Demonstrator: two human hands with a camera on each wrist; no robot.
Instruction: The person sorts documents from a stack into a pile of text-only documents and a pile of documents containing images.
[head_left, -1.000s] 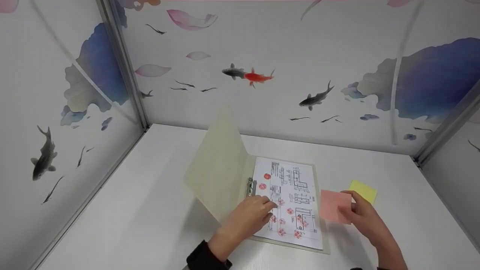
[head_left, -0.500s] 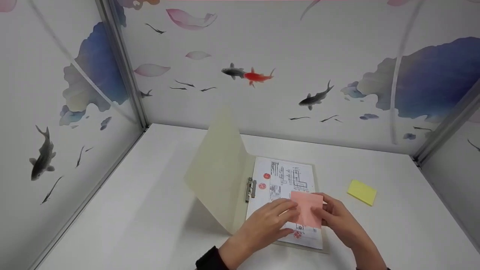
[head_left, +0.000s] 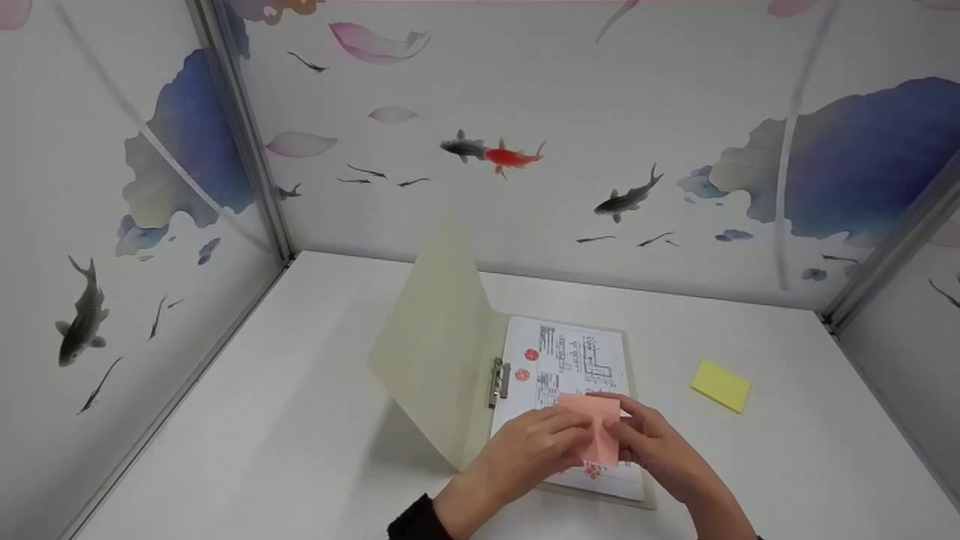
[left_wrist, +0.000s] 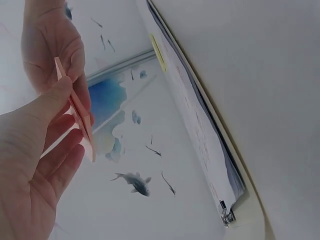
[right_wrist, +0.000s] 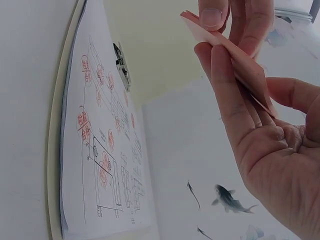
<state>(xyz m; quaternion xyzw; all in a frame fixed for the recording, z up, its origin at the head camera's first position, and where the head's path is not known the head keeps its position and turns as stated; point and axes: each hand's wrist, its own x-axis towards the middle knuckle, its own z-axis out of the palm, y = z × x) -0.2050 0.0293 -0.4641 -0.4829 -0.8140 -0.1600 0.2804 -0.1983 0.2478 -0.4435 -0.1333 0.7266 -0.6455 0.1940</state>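
Fingers and thumb of the left hand (head_left: 517,450) pinch the pink notepad (head_left: 604,451) at one side, while the right hand (head_left: 664,450) grips it at the other, its thumb on one face and fingers on the opposite face. From the wrist views the notepad is held on a slant, its thin edge showing between the two hands. It is in the air over the nearer part of the open folder (head_left: 442,352), apart from the papers (head_left: 559,360) inside. Those sheets carry black line drawings and red stamps, and a metal clip (head_left: 499,381) sits along their left edge, beside the folder's spine. On the folder's left its pale cover (head_left: 424,330) stands up, tilted, above the white table (head_left: 300,420). Right of the folder, a little apart from it, lies a yellow notepad (head_left: 721,386). Behind the folder rises a white wall (head_left: 525,225) decorated with fish and petals.
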